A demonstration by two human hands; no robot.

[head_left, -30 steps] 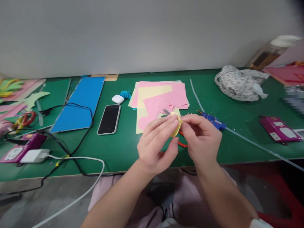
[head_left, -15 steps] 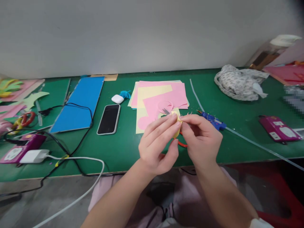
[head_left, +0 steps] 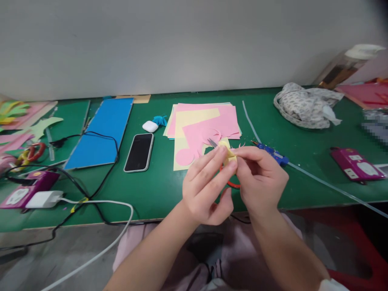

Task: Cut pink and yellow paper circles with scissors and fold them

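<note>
Between my two hands is a small folded piece of yellow paper (head_left: pixel 229 152). My left hand (head_left: pixel 207 188) is closed on it from the left, its fingertips pressed to the paper. From the right, my right hand (head_left: pixel 262 178) pinches its edge between thumb and forefinger. Scissors lie on the table under my hands; their blade (head_left: pixel 212 142) and red handle (head_left: pixel 233 184) show, the rest is hidden. Behind the hands are pink paper cut-outs (head_left: pixel 184 157) on a yellow sheet (head_left: pixel 178 163), and a stack of pink paper (head_left: pixel 228 117).
Right of my hands lies a blue glue gun (head_left: pixel 271 153) with a clear glue stick. A phone (head_left: pixel 138 152), a white earphone case (head_left: pixel 149 126) and a blue board (head_left: pixel 103 133) are to the left. Cables (head_left: pixel 100 201) cross the table's left edge. A purple power strip (head_left: pixel 357 163) sits far right.
Both hands have shifted slightly to the right with the yellow paper. The paper has turned, and more of its folded face shows between my fingers.
</note>
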